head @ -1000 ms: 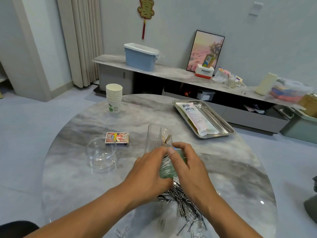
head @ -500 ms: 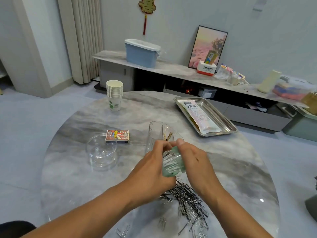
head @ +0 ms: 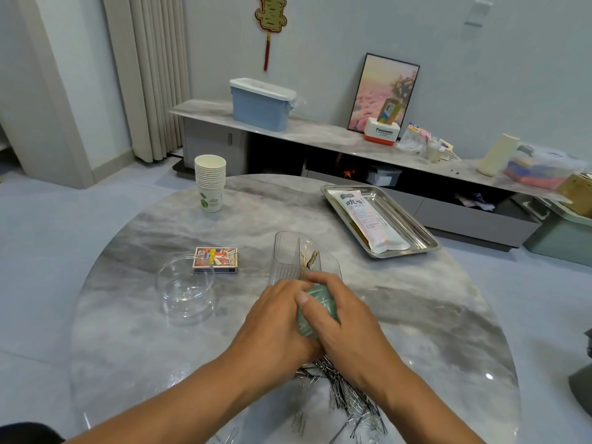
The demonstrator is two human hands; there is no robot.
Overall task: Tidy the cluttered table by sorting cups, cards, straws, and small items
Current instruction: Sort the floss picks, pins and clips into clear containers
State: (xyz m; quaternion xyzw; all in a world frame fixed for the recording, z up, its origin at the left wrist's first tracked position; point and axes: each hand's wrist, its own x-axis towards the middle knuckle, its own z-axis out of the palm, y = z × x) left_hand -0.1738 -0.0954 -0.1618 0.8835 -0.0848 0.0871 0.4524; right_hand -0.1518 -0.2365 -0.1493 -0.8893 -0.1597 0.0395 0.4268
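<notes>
Clasping a small green packet (head: 315,310) between them, the left hand (head: 275,318) and right hand (head: 344,315) met over the marble bench (head: 128,331), each grip curled around the packet just above a heap of thin metal pins (head: 339,392). Right behind the hands stood a clear ribbed holder (head: 290,257). To the left sat a clear round cup (head: 185,290) touching a card box (head: 216,259); farther back rose stacked paper cups (head: 209,182), and a steel tray (head: 413,225) carrying a pink pouch (head: 368,219) lay right.
</notes>
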